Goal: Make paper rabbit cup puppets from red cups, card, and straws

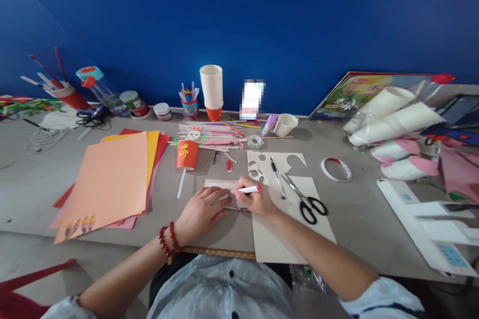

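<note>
Okay, pale paper strip [215, 183] is on the grey table [232, 232], right in front of the person, mostly covered by both hands. Left hand [205, 209] lies flat on it, palm down, fingers extended and close together, nothing gripped. Right hand [256, 200] has a white marker [250, 189] with a red end in a writing grip, fingers closed round the barrel. Tip's down at the strip; can't tell whether it touches, or what's drawn.

Just beyond the strip: small red cap-like piece [228, 165]. Left of that, a red paper cup figure [187, 154] with a round white head and green arms, pale straw [181, 183] pointing back toward the person.

Right side: plain white sheet [284, 239] partly under the right forearm, black-handled scissors [307, 205] on it, blades slightly apart. A second white sheet [297, 172] with round holes cut out sits above it; black-and-clear pen [277, 178] lies across both. White tape ring [337, 170] further right, flat on the table.

Left side: fanned coloured paper [112, 169], light orange sheet on top.

Back: loose straws and sticks [209, 134], clear tape roll [255, 141], purple glue stick [269, 124] near a tilted white cup [286, 124]. Tall cup stack [211, 87] upright by the blue wall [232, 15]. White power strip [404, 214] at far right.
</note>
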`<state>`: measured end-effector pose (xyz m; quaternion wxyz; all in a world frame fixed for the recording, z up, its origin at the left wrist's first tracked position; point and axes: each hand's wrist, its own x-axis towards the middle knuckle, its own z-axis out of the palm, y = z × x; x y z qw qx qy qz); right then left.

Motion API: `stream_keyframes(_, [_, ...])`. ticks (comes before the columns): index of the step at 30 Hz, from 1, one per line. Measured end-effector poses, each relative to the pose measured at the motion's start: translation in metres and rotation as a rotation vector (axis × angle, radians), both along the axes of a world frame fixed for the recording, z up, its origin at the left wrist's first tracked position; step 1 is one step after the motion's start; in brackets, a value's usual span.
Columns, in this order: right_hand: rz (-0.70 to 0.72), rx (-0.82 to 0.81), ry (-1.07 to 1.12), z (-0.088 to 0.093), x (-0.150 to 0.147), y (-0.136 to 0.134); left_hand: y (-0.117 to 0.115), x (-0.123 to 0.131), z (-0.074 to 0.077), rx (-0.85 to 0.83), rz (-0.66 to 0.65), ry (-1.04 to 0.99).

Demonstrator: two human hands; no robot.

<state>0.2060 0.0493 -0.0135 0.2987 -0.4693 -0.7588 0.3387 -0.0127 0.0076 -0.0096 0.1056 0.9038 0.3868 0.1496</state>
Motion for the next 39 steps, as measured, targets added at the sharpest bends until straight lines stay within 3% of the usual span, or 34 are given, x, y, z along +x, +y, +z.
stream_keyframes(29, [-0.027,-0.043,0.047,0.0032,0.0001,-0.0024,0.0007,-0.0014,-0.0023,0.016,-0.005,-0.001])
stream_keyframes(39, [-0.071,-0.031,0.116,-0.0049,0.0030,0.0005,0.0006,-0.0005,-0.0014,0.020,0.001,-0.013])
